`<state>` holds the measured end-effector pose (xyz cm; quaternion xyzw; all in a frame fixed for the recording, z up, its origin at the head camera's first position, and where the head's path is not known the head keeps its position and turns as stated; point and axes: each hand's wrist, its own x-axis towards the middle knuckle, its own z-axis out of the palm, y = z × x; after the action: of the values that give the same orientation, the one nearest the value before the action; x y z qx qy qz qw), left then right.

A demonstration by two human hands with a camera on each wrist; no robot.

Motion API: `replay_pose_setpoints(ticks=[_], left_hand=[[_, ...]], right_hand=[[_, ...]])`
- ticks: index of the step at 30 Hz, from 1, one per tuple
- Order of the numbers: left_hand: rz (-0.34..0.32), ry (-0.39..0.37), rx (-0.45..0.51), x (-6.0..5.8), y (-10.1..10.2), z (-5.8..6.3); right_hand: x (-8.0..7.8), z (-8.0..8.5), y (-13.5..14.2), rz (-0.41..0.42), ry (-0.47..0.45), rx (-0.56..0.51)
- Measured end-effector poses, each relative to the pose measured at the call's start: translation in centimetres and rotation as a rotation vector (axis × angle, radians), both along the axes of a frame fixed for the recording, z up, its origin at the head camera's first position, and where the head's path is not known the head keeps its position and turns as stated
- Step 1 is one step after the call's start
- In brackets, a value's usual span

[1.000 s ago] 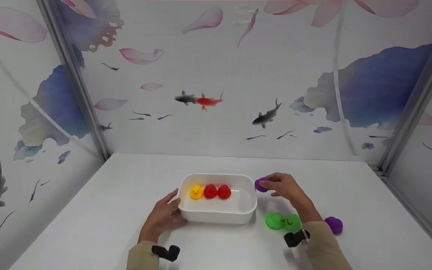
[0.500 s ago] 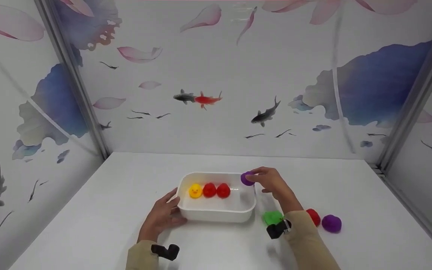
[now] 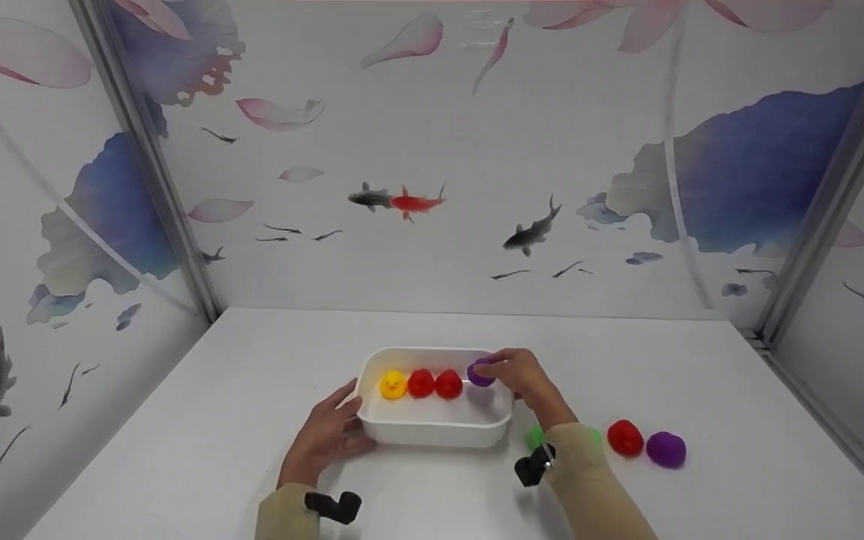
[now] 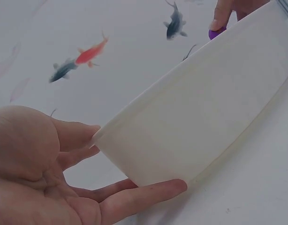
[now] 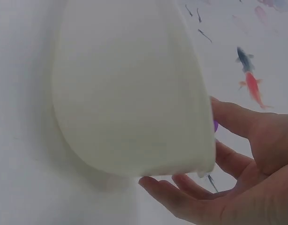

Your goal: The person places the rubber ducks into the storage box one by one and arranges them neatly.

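A white plastic tub point(image 3: 439, 433) stands on the table. My left hand point(image 3: 331, 427) holds its left end, with fingertips at the rim and the thumb low on the near side. Inside the tub, over its right part, my right hand point(image 3: 526, 375) pinches a purple rubber duck point(image 3: 481, 373) between thumb and fingers. The left wrist view shows only a bit of that purple duck point(image 4: 216, 33) above the rim. Left of it in the tub sit a yellow duck point(image 3: 393, 385) and two red ones, the nearer red duck point(image 3: 448, 384) and another red duck point(image 3: 421, 383), in a row.
Right of the tub, my right forearm mostly covers green ducks, one green duck point(image 3: 535, 437) showing at its edge. Beyond the sleeve lie a red duck point(image 3: 625, 438) and a second purple duck point(image 3: 667, 450). Printed panels point(image 3: 432, 285) enclose the white table point(image 3: 289, 337).
My right hand has carried the purple duck leftward over the right rim and down into the tub. My forearm has uncovered the red duck on the table. The left hand stays put.
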<state>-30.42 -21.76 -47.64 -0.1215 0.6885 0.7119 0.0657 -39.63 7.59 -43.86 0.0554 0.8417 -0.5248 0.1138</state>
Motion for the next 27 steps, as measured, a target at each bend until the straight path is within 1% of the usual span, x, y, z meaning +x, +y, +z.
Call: replay_pose_setpoints(ticks=[4,6,13,17,27], left_hand=[[0.000,0.007,-0.008,0.1,0.0,0.0],[0.003,0.010,-0.014,0.1,0.0,0.0],[-0.007,0.024,0.009,0.1,0.0,0.0],[0.002,0.011,0.013,0.3,-0.2,-0.1],[-0.004,-0.001,0.004,0.0,0.0,-0.1]], right_hand=[[-0.1,-0.6,-0.3,-0.011,-0.005,0.001],[-0.2,-0.8,-0.5,-0.003,0.004,0.005],[-0.3,-1.3,-0.8,0.050,0.069,0.040],[-0.3,-1.7,-1.2,0.069,0.101,0.079],[-0.5,-1.7,-1.3,0.063,0.106,0.158]])
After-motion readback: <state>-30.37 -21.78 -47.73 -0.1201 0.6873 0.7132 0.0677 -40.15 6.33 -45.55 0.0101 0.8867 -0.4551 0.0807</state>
